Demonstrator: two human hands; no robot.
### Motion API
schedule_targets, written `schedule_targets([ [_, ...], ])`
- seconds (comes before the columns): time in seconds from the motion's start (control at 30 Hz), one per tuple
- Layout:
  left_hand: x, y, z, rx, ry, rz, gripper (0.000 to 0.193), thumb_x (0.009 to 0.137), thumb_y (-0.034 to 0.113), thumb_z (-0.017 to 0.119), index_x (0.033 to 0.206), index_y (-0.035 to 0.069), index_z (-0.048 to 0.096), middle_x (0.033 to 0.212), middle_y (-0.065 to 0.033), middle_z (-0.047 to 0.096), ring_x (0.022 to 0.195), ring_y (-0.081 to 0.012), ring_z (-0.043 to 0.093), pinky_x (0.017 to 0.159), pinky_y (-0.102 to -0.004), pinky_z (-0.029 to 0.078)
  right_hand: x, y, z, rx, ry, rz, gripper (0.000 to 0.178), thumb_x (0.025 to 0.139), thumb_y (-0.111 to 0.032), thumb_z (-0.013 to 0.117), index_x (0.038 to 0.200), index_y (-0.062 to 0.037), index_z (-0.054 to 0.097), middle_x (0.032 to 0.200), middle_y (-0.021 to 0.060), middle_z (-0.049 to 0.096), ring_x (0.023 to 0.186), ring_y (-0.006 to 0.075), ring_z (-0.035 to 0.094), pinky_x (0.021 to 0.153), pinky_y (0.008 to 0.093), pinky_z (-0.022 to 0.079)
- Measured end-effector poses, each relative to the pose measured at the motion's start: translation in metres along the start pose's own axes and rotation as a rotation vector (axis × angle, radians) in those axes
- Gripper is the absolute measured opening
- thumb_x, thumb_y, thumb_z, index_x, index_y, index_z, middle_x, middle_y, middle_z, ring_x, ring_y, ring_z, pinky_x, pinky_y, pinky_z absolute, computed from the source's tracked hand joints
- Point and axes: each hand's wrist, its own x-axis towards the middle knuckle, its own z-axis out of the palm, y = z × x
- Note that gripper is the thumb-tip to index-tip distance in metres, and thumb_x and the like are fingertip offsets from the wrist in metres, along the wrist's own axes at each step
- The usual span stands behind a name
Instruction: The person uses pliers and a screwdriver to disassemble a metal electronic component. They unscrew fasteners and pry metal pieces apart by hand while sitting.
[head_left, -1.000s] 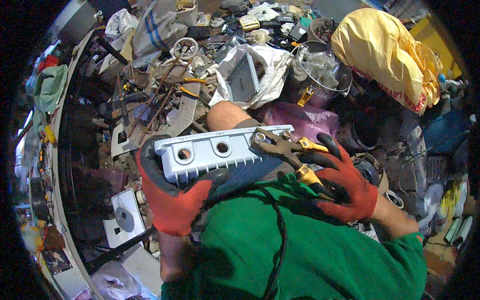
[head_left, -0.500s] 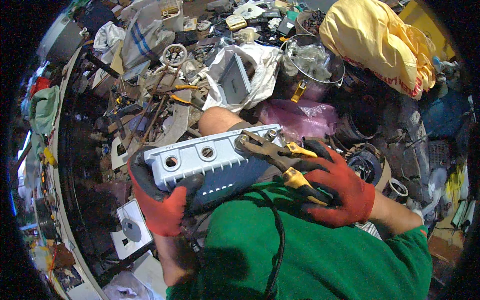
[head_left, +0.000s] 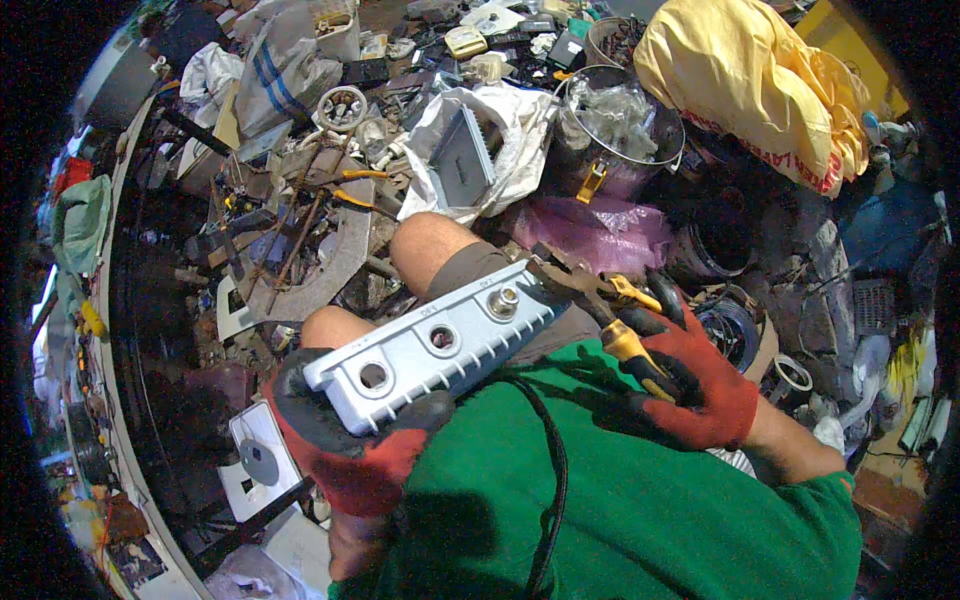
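My left hand [head_left: 350, 440], in a red and black glove, grips the left end of a light grey finned metal housing [head_left: 400, 385] above my lap. Along its upward face are two open round holes and a metal threaded connector [head_left: 503, 303]. My right hand [head_left: 695, 375], gloved alike, is wrapped round the yellow-and-black handles of a pair of pliers [head_left: 625, 343]. Their dark jaws are at the housing's right end, just past the visible connector. The jaws cover that corner, so I cannot tell what they bite on.
Ahead stands a white sack [head_left: 525, 135] with a grey finned cover [head_left: 465, 165] in it. Beside it are a clear-lidded bucket [head_left: 620, 115], pink plastic wrap [head_left: 590, 232] and a big yellow sack [head_left: 750, 80]. Mixed scrap lies around, with orange-handled cutters [head_left: 365, 200] at left.
The pliers have come off the third connector and moved right to the housing's end. The housing has tilted, its holed face turning further up, and my left hand has shifted down and right with it.
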Motion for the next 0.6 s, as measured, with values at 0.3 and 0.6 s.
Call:
schedule_targets([
  [0.3, -0.003, -0.018, -0.007, 0.105, -0.101, 0.249, 0.088, 0.066, 0.036, 0.086, 0.133, 0.0, 0.043, 0.128, -0.0157, 0.051, 0.11, -0.0291, 0.056, 0.093, -0.0441, 0.046, -0.002, -0.015, 0.004, -0.192, -0.076, 0.056, 0.059, 0.078, -0.036, 0.07, 0.128, -0.008, 0.055, 0.138, 0.0254, 0.046, 0.131, 0.0477, 0.038, 0.113, 0.0581, 0.021],
  [0.6, -0.007, -0.014, -0.007, 0.073, -0.004, 0.111, 0.082, 0.069, 0.035, 0.085, 0.131, 0.0, 0.044, 0.119, -0.018, 0.053, 0.111, -0.0337, 0.055, 0.094, -0.0439, 0.046, 0.004, -0.025, -0.001, -0.18, -0.023, 0.133, 0.052, 0.072, -0.027, 0.069, 0.118, -0.0041, 0.056, 0.12, 0.0254, 0.052, 0.114, 0.0456, 0.048, 0.103, 0.0553, 0.035],
])
